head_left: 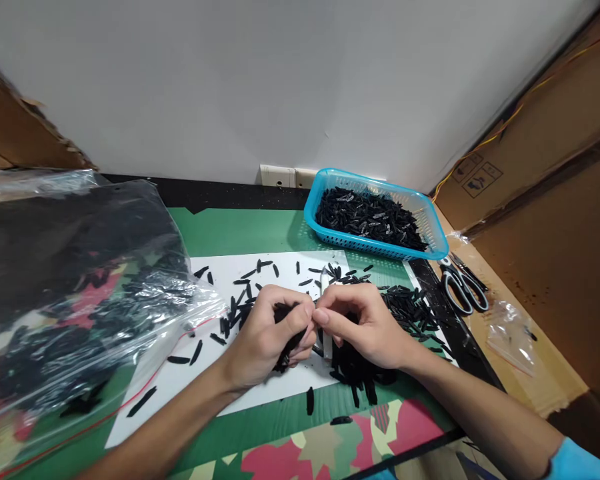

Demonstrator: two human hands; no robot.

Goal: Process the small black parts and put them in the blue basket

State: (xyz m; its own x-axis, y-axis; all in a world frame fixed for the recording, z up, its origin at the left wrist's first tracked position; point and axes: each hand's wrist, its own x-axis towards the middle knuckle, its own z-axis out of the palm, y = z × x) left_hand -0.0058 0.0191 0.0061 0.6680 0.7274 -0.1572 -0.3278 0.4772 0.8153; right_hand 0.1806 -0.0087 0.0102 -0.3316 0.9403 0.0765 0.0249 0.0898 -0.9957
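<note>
Left hand: curled closed around a clump of black pieces, thumb laid over the top, above the paper
Right hand: thumb and forefinger drawn together, their tips meeting the left hand's fingertips, other fingers bent; could not tell whether a piece was pinched there
Black pieces: some in the left fist, others scattered over the paper, with a dense pile beneath and to the right of the right hand and a few on the green mat
White stick: lay between the hands, partly hidden by them
Basket: blue, behind the right hand, filled with more black pieces
Large bag: clear, with a red line along its edge, on the left, black pieces inside
Scissors: dark and pale handles, at the right, near the small bag
Boxes: cardboard, one at the left, one at the right
Wall: pale, behind the mat
</note>
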